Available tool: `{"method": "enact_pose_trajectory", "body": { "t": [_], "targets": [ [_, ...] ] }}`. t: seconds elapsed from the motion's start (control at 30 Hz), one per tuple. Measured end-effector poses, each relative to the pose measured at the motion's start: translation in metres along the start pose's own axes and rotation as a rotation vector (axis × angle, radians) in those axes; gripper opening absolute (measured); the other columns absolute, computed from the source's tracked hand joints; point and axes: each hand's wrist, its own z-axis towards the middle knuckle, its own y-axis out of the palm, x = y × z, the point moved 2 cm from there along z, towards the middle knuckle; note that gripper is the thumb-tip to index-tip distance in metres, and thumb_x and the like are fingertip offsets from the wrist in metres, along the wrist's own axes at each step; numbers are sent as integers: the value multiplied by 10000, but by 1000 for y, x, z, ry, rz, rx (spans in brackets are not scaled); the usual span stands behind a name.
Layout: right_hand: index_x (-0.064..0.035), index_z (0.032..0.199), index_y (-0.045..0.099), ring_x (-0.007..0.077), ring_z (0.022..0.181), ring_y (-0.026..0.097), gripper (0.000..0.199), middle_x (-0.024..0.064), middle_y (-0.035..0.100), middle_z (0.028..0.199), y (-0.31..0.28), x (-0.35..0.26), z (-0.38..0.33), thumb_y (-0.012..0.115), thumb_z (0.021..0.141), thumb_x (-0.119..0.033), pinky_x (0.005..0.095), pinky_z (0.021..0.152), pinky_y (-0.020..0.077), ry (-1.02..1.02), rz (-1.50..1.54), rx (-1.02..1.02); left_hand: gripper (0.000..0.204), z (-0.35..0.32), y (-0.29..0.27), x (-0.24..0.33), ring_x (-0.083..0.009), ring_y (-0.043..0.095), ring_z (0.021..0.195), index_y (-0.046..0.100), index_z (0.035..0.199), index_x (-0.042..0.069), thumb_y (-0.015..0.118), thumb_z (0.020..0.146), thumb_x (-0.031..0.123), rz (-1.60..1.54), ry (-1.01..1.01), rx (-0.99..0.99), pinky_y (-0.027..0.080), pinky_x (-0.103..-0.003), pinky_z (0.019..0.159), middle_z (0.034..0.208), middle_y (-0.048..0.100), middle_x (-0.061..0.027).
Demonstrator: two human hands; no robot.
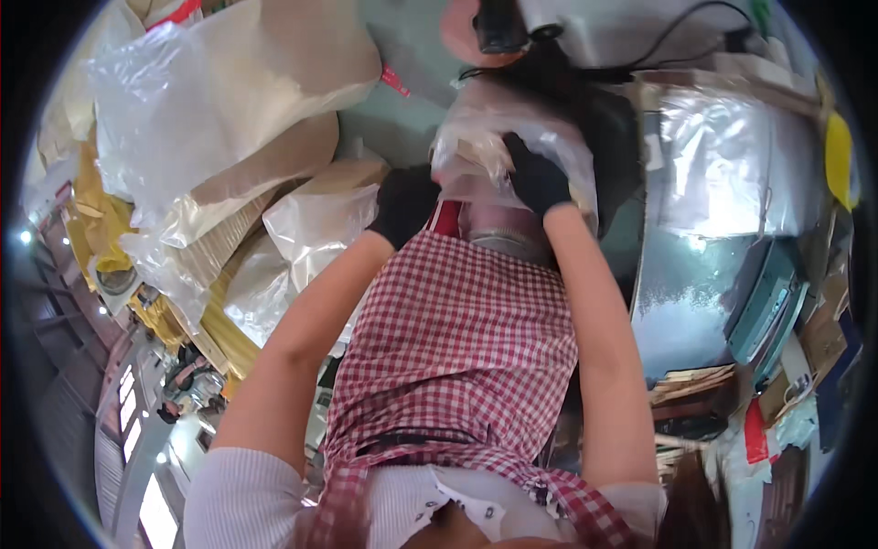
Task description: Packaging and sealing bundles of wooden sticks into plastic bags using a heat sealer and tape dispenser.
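Note:
In front of my checked apron, a crumpled clear plastic bag (pixel 471 146) lies between my two hands. Something pale brown shows through the film, too blurred to name. My left hand (pixel 404 206), in a black glove, is closed at the bag's left edge; its fingertips are hard to see. My right hand (pixel 538 180), also black-gloved, grips the film on the right side, with the thumb and fingers bent over it. Below the bag, close to the apron, are a reddish rounded surface (pixel 498 220) and a red strip (pixel 445 218), partly covered.
Large plastic-wrapped packages (pixel 247 82) are piled at the left. A black device with a cable (pixel 501 27) stands at the far side of the green surface. To the right is a film-covered box (pixel 732 165), with a green tray (pixel 768 306) and stacked cardboard (pixel 690 384) nearby.

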Motion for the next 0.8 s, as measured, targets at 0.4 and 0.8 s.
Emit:
{"method": "enact_pose_trajectory", "body": {
  "t": [0.4,0.8],
  "targets": [
    [-13,1040,627,420,909,619,400,276,636,954,-4,54,-96,634,820,-346,484,801,471,840,43,506,254,0,-24,-67,-342,639,835,644,991,41,594,822,223,-199,-83,-283,501,-420,734,896,662,-178],
    [-71,941,683,366,821,633,249,177,662,846,-3,-11,-24,634,776,-251,459,714,501,107,114,240,1157,-3,-53,18,-405,253,1377,334,1393,3,836,465,478,-192,349,-289,153,-572,1128,1469,287,-238]
  ]
}}
